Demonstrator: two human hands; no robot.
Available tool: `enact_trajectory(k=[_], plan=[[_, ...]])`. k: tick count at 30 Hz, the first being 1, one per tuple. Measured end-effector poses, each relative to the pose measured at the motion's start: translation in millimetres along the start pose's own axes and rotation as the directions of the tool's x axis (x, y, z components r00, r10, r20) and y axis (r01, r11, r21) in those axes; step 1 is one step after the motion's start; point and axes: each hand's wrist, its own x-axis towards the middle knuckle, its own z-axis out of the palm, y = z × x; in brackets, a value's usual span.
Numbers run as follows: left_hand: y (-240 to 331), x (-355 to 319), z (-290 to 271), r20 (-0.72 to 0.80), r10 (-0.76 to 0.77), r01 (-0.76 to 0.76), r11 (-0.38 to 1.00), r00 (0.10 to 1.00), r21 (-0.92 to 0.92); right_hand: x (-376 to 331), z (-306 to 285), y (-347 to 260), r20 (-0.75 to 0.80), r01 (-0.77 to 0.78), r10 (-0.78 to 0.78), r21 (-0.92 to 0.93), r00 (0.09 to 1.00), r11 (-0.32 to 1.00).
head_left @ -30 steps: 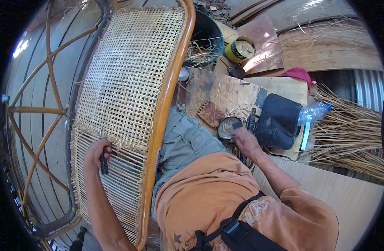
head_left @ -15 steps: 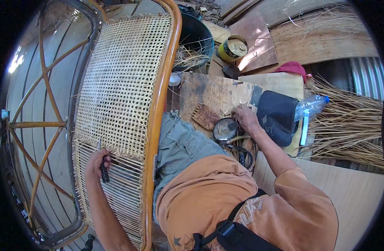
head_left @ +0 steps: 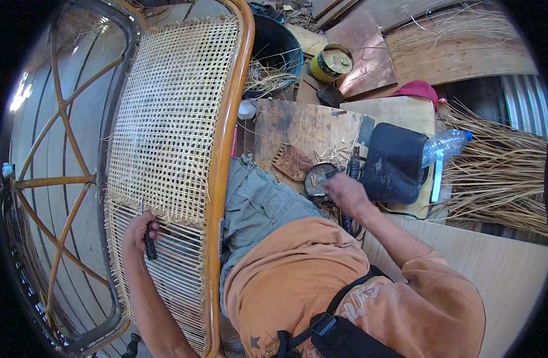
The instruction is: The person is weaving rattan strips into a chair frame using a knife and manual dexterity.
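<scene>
A tall chair panel of woven cane (head_left: 169, 113) in a glossy wooden frame (head_left: 226, 119) stands at my left. Its lower part carries only cross strands (head_left: 166, 256). My left hand (head_left: 140, 234) is closed around a black-handled awl (head_left: 150, 246), whose thin metal shaft points up at the lower edge of the weave. My right hand (head_left: 347, 194) hovers with curled fingers at the right edge of a round metal dish (head_left: 317, 180). Its fingertips are hidden, so what they hold cannot be made out. A black tool (head_left: 354, 164) lies just beyond that hand.
A wooden board (head_left: 286, 128) holds the dish, cane scraps and a brown toothed piece (head_left: 293, 162). To the right are a black pad (head_left: 395, 162), a plastic bottle (head_left: 444, 148) and bundled cane strips (head_left: 494, 179). A dark bucket (head_left: 292, 56) and yellow-black tin (head_left: 332, 62) stand farther off.
My right hand has drawn back toward me from beside the black tool to the dish's near right edge, uncovering that tool. My left hand and the awl stay in place.
</scene>
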Motion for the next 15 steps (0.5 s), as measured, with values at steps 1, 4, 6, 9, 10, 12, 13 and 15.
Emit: enact_trajectory(k=[1, 4, 6, 9, 10, 12, 13, 15], plan=[[0.7, -0.6, -0.2, 0.000, -0.007, 0.007, 1.000, 1.000, -0.015, -4.0, 6.3, -4.4, -0.001, 0.000, 0.000, 0.000, 1.000, 1.000], [-2.0, 3.6, -0.3, 0.003, 0.012, -0.011, 0.999, 1.000, -0.032, -7.2, 18.4, -14.1, 0.097, -0.094, 0.109, -0.148, 0.989, 0.985], [0.0, -1.6, 1.9, 0.000, 0.020, -0.020, 1.000, 1.000, -0.020, -5.9, 13.7, -25.0, 0.054, -0.088, 0.096, -0.135, 0.994, 0.987], [-4.8, 4.3, -1.6, 0.002, 0.036, -0.036, 0.998, 0.999, -0.048, 0.9, 10.3, -30.2, 0.063, -0.151, 0.149, 0.042, 0.987, 0.988], [-4.4, 1.8, -0.5, 0.000, 0.037, -0.037, 0.998, 0.999, -0.051, 3.1, 9.0, -30.7, 0.063, -0.148, 0.145, 0.042, 0.987, 0.988], [-1.0, -4.7, 4.6, -0.028, 0.025, -0.026, 0.999, 0.999, -0.045, 8.5, 5.4, -29.9, 0.164, -0.194, 0.186, 0.039, 0.969, 0.980], [-0.5, -3.6, 3.7, -0.013, 0.021, -0.022, 0.998, 1.000, -0.055, 10.9, 6.4, -27.5, 0.163, -0.193, 0.185, 0.038, 0.969, 0.980], [-1.0, -6.1, 6.2, -0.016, 0.044, -0.044, 0.998, 0.999, -0.053, 15.3, 11.6, -22.3, 0.255, -0.216, 0.195, 0.058, 0.947, 0.975]])
